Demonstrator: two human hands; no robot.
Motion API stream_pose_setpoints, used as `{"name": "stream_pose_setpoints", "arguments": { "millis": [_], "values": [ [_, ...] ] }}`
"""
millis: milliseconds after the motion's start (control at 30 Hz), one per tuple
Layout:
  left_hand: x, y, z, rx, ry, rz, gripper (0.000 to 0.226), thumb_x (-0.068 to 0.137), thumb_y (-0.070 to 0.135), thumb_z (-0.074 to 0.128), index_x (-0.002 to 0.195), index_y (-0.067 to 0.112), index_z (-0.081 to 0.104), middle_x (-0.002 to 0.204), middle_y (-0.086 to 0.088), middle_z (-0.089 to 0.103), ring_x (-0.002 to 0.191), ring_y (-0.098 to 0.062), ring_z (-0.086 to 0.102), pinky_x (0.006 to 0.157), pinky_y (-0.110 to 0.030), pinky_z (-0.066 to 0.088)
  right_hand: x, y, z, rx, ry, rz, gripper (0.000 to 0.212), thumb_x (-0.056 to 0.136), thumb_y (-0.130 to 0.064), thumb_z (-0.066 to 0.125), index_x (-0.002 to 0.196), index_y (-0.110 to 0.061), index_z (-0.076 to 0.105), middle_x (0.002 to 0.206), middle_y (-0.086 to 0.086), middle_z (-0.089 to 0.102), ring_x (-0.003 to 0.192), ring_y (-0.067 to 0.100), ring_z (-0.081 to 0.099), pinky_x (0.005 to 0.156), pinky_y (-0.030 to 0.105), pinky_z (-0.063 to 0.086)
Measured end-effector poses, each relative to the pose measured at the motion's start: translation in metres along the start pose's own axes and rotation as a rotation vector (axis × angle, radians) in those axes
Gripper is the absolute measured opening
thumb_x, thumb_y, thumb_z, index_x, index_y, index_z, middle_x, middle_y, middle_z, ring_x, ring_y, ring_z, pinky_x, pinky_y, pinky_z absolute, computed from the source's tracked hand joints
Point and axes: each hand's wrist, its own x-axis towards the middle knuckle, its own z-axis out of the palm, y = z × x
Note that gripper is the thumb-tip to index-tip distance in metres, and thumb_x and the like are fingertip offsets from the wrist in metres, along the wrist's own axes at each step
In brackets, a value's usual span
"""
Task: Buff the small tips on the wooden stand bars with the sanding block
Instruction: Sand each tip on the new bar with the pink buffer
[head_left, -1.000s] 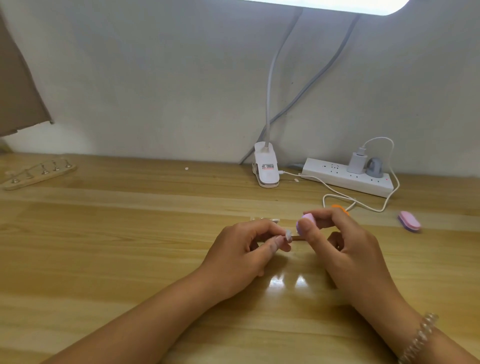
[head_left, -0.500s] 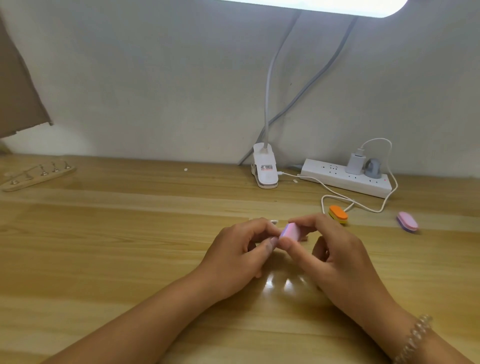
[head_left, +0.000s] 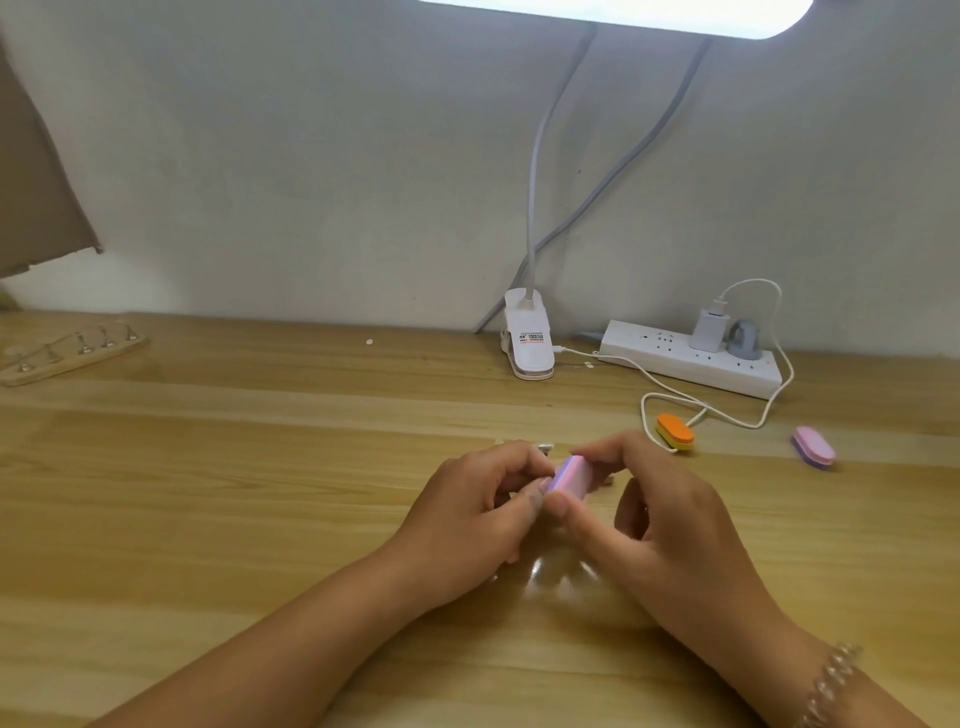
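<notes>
Right hand (head_left: 670, 519): pinching pink sanding block (head_left: 571, 475), centre-near. Left hand (head_left: 483, 514): fingers curled against block; contents cannot tell. Lamp clip (head_left: 529, 338), far: label illegible.

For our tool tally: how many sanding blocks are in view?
3: a pink block in the right hand, an orange block on the table behind it, a second pink block farther right. More may be hidden.
</notes>
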Motion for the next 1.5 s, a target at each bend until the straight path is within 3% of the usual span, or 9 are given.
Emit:
{"name": "stream_pose_setpoints", "arguments": {
  "millis": [67,200,367,500,667,867,1100,1267,1500],
  "values": [
    [0.0,0.0,-0.001,-0.008,-0.006,-0.007,0.012,0.097,0.018,0.056,0.095,0.019,0.068,0.088,-0.01,0.074,0.064,-0.04,0.062,0.05,-0.042,0.049,0.0,-0.001,0.0,0.017,-0.028,-0.004,0.038,0.076,-0.065,0.063,0.097,-0.034,0.06,0.088,-0.019,0.062,0.053,0.016,0.053,0.051,0.021,0.037],
    [-0.001,-0.001,-0.001,-0.011,-0.012,-0.006,0.01,0.098,0.019,0.056,0.093,0.018,0.065,0.084,0.004,0.074,0.052,-0.02,0.053,0.048,-0.042,0.049,0.004,0.006,-0.004,0.086,0.031,0.088,0.04,0.073,-0.07,0.058,0.093,-0.035,0.06,0.091,-0.019,0.065,0.053,0.015,0.055,0.055,0.025,0.038],
    [0.0,-0.001,-0.001,-0.013,-0.019,-0.01,0.011,0.096,0.018,0.056,0.095,0.02,0.067,0.089,-0.007,0.075,0.073,-0.041,0.067,0.052,-0.039,0.049,-0.001,-0.002,0.001,0.013,-0.025,-0.028,0.036,0.078,-0.062,0.062,0.1,-0.034,0.062,0.085,-0.019,0.061,0.052,0.014,0.052,0.052,0.015,0.033],
    [0.0,-0.002,-0.001,0.017,-0.021,0.034,0.013,0.094,0.025,0.055,0.093,0.023,0.068,0.087,0.009,0.073,0.058,-0.024,0.059,0.053,-0.031,0.047,0.003,0.004,-0.003,0.099,0.001,0.074,0.032,0.079,-0.064,0.062,0.096,-0.036,0.064,0.09,-0.014,0.066,0.053,0.016,0.054,0.056,0.025,0.039],
    [0.001,-0.004,-0.001,0.014,-0.009,0.043,0.013,0.091,0.025,0.057,0.094,0.026,0.069,0.087,0.009,0.069,0.065,-0.036,0.061,0.054,-0.036,0.048,0.0,-0.002,0.0,-0.014,-0.013,-0.048,0.035,0.081,-0.06,0.059,0.102,-0.033,0.065,0.089,-0.018,0.061,0.052,0.014,0.052,0.052,0.021,0.038],
    [0.001,-0.006,0.0,0.035,0.009,0.054,0.013,0.09,0.028,0.059,0.095,0.031,0.072,0.089,0.014,0.071,0.061,-0.033,0.062,0.054,-0.029,0.047,0.004,0.005,-0.004,0.077,-0.003,0.063,0.037,0.078,-0.064,0.056,0.094,-0.032,0.068,0.087,-0.012,0.065,0.053,0.015,0.054,0.057,0.028,0.042],
    [0.002,-0.004,0.0,0.051,0.017,0.044,0.017,0.087,0.029,0.061,0.097,0.028,0.075,0.089,0.011,0.072,0.063,-0.034,0.064,0.054,-0.031,0.048,0.001,-0.004,-0.001,0.01,-0.039,0.012,0.039,0.077,-0.065,0.068,0.098,-0.032,0.066,0.084,-0.018,0.063,0.059,0.009,0.055,0.053,0.017,0.037],
    [0.0,-0.004,0.0,0.016,0.03,0.04,0.011,0.094,0.025,0.061,0.098,0.026,0.072,0.094,0.013,0.074,0.068,-0.033,0.068,0.053,-0.028,0.049,0.005,0.006,-0.005,0.138,0.06,0.158,0.044,0.068,-0.069,0.054,0.088,-0.032,0.067,0.082,-0.016,0.069,0.049,0.012,0.054,0.055,0.033,0.046],
    [0.001,-0.003,0.0,-0.004,0.033,0.038,0.012,0.089,0.026,0.061,0.094,0.029,0.071,0.088,0.011,0.073,0.062,-0.034,0.064,0.053,-0.03,0.048,0.002,-0.002,-0.002,0.063,-0.033,0.013,0.035,0.081,-0.064,0.062,0.097,-0.033,0.064,0.083,-0.016,0.065,0.051,0.014,0.052,0.051,0.016,0.035]
  ]
}}
